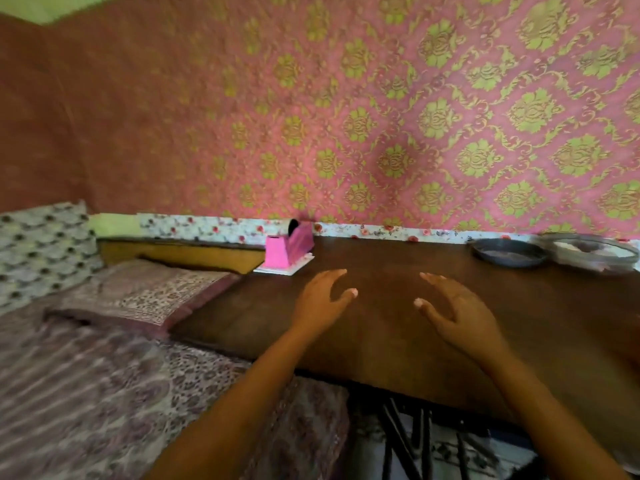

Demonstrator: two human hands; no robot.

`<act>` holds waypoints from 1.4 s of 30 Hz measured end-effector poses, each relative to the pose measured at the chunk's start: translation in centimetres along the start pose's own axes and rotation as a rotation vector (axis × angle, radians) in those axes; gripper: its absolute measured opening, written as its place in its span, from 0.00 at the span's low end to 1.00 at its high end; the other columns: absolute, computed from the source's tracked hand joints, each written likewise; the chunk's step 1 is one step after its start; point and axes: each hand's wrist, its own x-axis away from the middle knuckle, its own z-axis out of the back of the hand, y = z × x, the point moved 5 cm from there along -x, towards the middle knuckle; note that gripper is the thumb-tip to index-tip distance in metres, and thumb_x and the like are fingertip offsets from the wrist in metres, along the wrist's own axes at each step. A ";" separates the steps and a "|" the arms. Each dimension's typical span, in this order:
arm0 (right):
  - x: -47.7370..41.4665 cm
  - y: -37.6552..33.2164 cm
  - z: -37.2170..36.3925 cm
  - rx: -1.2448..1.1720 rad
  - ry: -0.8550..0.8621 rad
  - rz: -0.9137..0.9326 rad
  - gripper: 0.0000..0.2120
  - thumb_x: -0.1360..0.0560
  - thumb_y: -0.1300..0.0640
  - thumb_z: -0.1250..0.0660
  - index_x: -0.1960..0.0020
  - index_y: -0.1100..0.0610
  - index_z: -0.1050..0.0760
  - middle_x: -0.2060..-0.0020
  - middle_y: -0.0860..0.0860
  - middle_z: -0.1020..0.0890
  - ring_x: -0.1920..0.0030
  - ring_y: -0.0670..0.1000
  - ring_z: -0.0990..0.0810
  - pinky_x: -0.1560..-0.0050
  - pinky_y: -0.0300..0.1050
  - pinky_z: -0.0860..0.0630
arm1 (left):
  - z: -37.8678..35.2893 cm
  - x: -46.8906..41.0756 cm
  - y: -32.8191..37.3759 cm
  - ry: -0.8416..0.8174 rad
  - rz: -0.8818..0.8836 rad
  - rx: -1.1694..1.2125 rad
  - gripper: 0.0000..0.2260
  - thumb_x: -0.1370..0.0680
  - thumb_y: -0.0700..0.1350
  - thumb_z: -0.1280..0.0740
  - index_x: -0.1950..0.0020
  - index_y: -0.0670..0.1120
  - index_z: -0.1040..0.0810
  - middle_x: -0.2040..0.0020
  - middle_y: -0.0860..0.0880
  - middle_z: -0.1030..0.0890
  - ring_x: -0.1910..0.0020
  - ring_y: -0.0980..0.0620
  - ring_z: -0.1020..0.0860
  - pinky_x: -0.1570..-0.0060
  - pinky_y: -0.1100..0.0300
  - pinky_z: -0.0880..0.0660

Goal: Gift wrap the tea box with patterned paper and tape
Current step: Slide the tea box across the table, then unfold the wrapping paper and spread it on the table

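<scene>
Both your forearms reach in from six o'clock, and your left hand and right hand hover side by side over the dark wooden table. The palms are turned towards each other, the fingers spread and loosely bent, and neither hand is gripping anything. The pink tape dispenser sits at eleven o'clock from your left hand, near the table's far left corner, on a flat white base. Behind it a floral strip runs along the foot of the patterned wall; you can't tell whether that's paper or a border. Out at two o'clock there's a dark round dish with a paler dish just beside it, too blurred to read and close to the frame's edge. At nine o'clock lies a patterned cushion, soft with motion blur.
</scene>
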 end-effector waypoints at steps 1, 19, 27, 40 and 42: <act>-1.1 -1.3 -1.2 -0.024 -0.029 0.012 0.26 0.23 0.44 0.39 0.28 0.45 0.40 0.27 0.48 0.36 0.27 0.50 0.39 0.30 0.50 0.40 | 1.4 -0.2 -1.6 0.026 0.021 -0.021 0.22 0.23 0.54 0.36 0.31 0.50 0.31 0.30 0.50 0.31 0.30 0.51 0.33 0.32 0.50 0.34; -24.0 -13.5 -21.0 -0.225 -0.245 0.046 0.21 0.22 0.54 0.38 0.30 0.56 0.34 0.36 0.57 0.26 0.38 0.57 0.26 0.39 0.50 0.29 | 6.7 -16.5 -21.5 0.104 0.428 -0.287 0.19 0.23 0.50 0.39 0.37 0.40 0.28 0.38 0.39 0.25 0.39 0.41 0.27 0.42 0.52 0.30; -31.2 -14.9 -27.9 -0.257 -0.188 -0.002 0.19 0.25 0.48 0.36 0.37 0.54 0.29 0.41 0.59 0.24 0.39 0.60 0.27 0.39 0.56 0.29 | 5.9 -20.7 -24.3 0.054 0.504 -0.446 0.17 0.23 0.50 0.37 0.40 0.40 0.27 0.38 0.38 0.27 0.38 0.42 0.28 0.42 0.51 0.30; -25.2 -13.7 -23.5 -0.176 -0.141 0.010 0.20 0.26 0.45 0.34 0.38 0.54 0.26 0.43 0.57 0.22 0.42 0.59 0.24 0.45 0.51 0.27 | 6.3 -15.9 -21.7 -0.006 0.592 -0.290 0.20 0.28 0.47 0.30 0.40 0.39 0.27 0.43 0.41 0.23 0.44 0.43 0.24 0.48 0.55 0.26; -22.5 -13.5 -22.1 -0.183 -0.138 0.011 0.20 0.26 0.44 0.33 0.39 0.54 0.25 0.44 0.56 0.21 0.43 0.58 0.23 0.46 0.49 0.27 | 6.4 -13.3 -20.3 -0.004 0.574 -0.285 0.19 0.28 0.48 0.30 0.41 0.41 0.26 0.43 0.42 0.23 0.44 0.43 0.23 0.48 0.54 0.25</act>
